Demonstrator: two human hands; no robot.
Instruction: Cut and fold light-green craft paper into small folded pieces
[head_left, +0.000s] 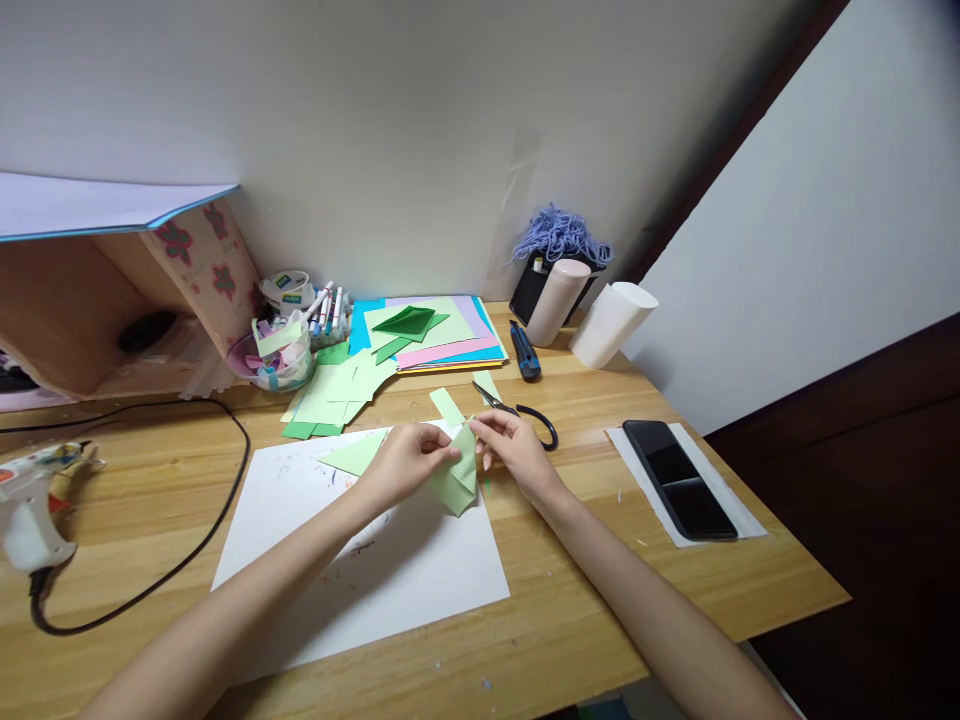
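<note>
A folded piece of light green paper [459,482] is held up between both hands, over the right part of a marked white sheet [300,560]. My left hand [409,455] pinches its left side between thumb and fingers. At its upper right corner, my right hand [514,445] grips the edge with thumb and fingertips. Another light green piece [356,455] lies on the white sheet, partly behind my left hand. Just beyond the hands are a light green strip [447,406] and black-handled scissors [540,422], partly hidden by my right hand.
A glue gun [34,510] with a looping black cord lies left. Along the back are green paper pieces [341,390], stacked coloured sheets [450,355], a tub of scraps [281,365], a utility knife [524,352] and white rolls [611,325]. A phone [679,480] lies right.
</note>
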